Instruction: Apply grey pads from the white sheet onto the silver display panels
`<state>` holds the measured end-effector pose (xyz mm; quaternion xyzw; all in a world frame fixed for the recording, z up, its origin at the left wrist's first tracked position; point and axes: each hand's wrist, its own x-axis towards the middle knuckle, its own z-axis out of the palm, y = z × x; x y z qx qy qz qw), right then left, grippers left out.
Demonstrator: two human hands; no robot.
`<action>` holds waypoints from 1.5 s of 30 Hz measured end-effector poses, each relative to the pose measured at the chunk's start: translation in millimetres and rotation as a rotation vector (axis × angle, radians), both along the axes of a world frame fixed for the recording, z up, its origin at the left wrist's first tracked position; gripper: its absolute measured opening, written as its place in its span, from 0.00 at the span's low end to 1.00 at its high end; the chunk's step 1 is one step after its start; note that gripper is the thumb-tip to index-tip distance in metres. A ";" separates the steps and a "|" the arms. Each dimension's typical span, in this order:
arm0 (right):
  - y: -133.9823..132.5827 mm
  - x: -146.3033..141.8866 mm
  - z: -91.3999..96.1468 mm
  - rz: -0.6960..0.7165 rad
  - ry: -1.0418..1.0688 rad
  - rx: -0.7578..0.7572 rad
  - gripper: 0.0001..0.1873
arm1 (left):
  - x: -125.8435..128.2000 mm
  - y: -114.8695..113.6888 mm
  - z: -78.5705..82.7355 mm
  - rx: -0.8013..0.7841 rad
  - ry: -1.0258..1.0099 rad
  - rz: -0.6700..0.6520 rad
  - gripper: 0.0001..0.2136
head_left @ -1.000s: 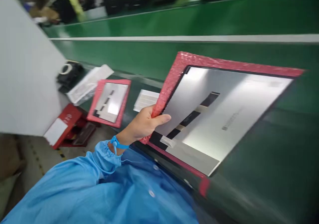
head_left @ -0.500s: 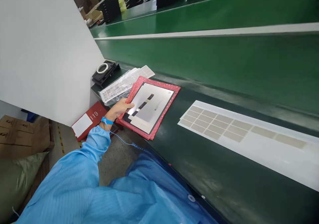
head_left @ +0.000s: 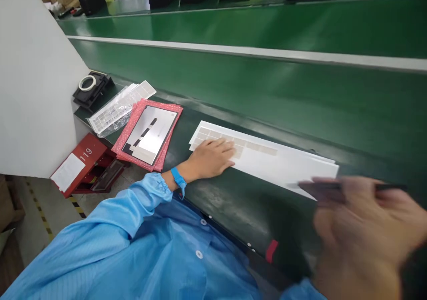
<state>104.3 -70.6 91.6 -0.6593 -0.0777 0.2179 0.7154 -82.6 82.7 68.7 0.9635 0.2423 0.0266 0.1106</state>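
My left hand (head_left: 213, 159) lies palm down with fingers stretched on a white sheet (head_left: 283, 169), over the grey-beige rectangular labels (head_left: 262, 148) near its left end. At the sheet's right end, my right hand (head_left: 370, 229) is closed around a dark, flat, pointed tool (head_left: 325, 189). Motion smears this hand, and the tool's exact kind cannot be made out. Left of my left hand, a silvery flat panel (head_left: 156, 133) with a black strip rests on pink bubble wrap (head_left: 122, 144). A blue strap (head_left: 178, 180) circles my left wrist.
Behind the wrap lie bagged label sheets (head_left: 122, 106) and a black fixture (head_left: 95, 96) with a white ring (head_left: 87, 83). A red box (head_left: 78, 164) marked 119 is below the table's left edge. A green raised ledge (head_left: 233, 78) runs along the back.
My left hand has let go of the wrapped panel and moved right onto the label sheet. My right hand has come into view with the dark tool. The view has shifted right.
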 end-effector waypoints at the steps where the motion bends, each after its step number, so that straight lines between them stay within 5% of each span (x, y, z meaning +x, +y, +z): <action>1: 16.5 1.8 -4.0 0.055 -0.012 0.049 0.23 | 8.2 -3.9 -3.2 -0.012 -0.010 -0.010 0.18; 6: 73.4 10.5 -30.0 0.177 -0.039 0.075 0.26 | 12.4 -11.3 1.0 -0.091 -0.072 0.002 0.19; 13: 56.9 7.1 -31.6 0.230 -0.151 -0.036 0.27 | 11.7 -13.4 9.2 -0.157 -0.086 0.022 0.19; 45: 63.3 -4.1 -22.4 0.110 -0.283 -0.053 0.17 | 14.3 -18.1 18.1 -0.162 -0.047 0.010 0.20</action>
